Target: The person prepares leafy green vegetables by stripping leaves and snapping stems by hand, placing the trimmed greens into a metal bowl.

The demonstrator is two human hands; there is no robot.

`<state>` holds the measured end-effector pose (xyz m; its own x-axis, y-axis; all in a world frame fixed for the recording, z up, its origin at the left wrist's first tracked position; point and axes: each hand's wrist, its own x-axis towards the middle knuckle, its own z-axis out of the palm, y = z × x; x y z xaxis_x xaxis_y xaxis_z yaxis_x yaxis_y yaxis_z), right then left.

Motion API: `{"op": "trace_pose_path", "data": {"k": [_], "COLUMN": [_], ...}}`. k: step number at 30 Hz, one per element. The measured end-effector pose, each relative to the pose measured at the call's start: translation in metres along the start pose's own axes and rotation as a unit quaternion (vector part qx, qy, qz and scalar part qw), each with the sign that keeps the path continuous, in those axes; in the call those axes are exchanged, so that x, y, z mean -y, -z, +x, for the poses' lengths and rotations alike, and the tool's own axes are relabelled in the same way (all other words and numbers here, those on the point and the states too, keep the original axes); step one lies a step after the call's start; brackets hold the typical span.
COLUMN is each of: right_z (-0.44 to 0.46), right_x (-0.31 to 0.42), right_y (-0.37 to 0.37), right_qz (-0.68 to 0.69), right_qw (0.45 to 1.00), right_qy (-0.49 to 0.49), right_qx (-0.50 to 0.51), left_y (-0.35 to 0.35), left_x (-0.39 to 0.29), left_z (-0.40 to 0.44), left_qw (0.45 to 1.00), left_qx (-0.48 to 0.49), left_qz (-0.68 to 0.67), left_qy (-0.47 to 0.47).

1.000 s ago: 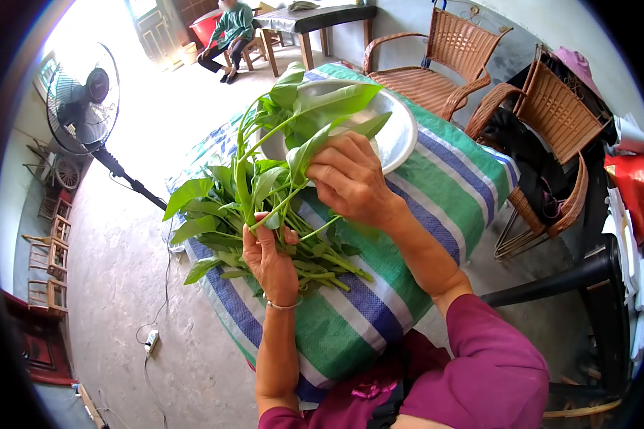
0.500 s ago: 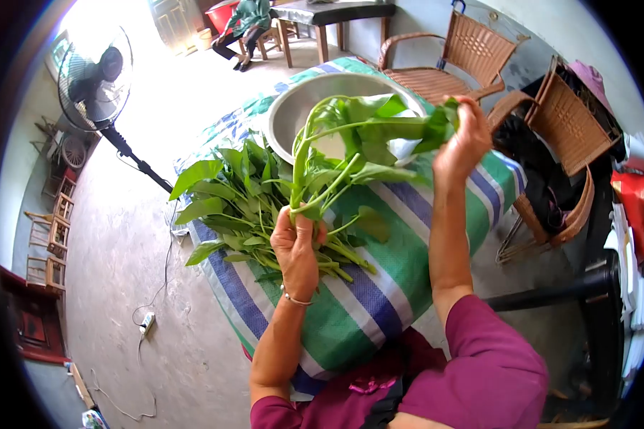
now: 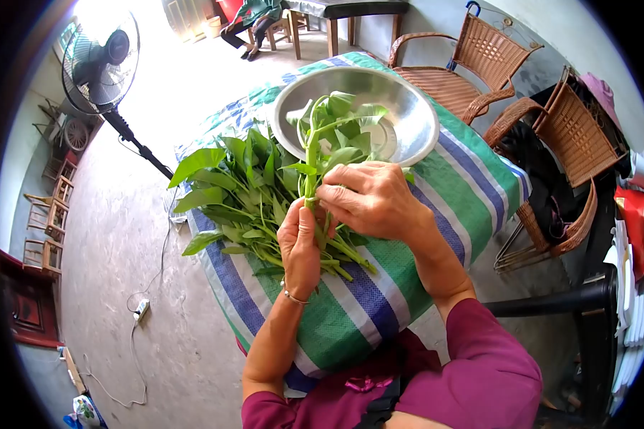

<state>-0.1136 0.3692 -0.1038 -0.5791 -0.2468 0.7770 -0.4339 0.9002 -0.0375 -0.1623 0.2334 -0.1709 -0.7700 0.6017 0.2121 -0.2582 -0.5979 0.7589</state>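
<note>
While our left hand (image 3: 300,250) grips leafy stem (image 3: 312,154), our right hand (image 3: 379,200) pinches it close above. Basin (image 3: 427,136) sits beyond hands, leafy pile (image 3: 225,196) beside left hand. We judge stem light, crisp, snappable; leaves (image 3: 345,155) soft, easily bruised; best held low.

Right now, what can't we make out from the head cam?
- Some fingertips of the right hand: head view, hidden by the hand itself.
- Part of the held stem: head view, covered by the left hand.
- Part of the bowl floor: head view, behind leaves.
- Seated person, head: head view, cut off by top edge.
- Power strip markings: head view, too small.
</note>
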Motion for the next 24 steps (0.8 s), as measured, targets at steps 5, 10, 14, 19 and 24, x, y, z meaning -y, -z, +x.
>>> {"op": "trace_pose_path", "data": {"k": [5,10,14,19,24], "right_z": [0.000,0.000,-0.006,-0.009,-0.011], "right_x": [0.012,0.018,-0.002,-0.044,-0.039], "right_y": [0.001,-0.006,-0.012,0.035,0.014], "right_qz": [-0.070,-0.115,-0.199,0.141,0.228], "right_qw": [0.995,0.990,0.975,0.868,0.868], "right_qy": [-0.019,-0.051,-0.087,-0.311,-0.286], "right_qx": [0.063,0.057,-0.040,-0.360,-0.337], "left_y": [0.004,0.002,0.003,0.001,0.009], "left_x": [0.003,0.004,0.001,-0.004,-0.003], "left_z": [-0.001,0.001,0.000,-0.005,0.001], "left_qw": [0.986,0.967,0.961,1.000,0.997], "left_qx": [-0.008,-0.016,-0.032,-0.015,0.020], "left_qz": [0.156,0.228,0.252,0.019,-0.077], "left_qy": [-0.063,-0.111,-0.107,-0.014,-0.006]}}
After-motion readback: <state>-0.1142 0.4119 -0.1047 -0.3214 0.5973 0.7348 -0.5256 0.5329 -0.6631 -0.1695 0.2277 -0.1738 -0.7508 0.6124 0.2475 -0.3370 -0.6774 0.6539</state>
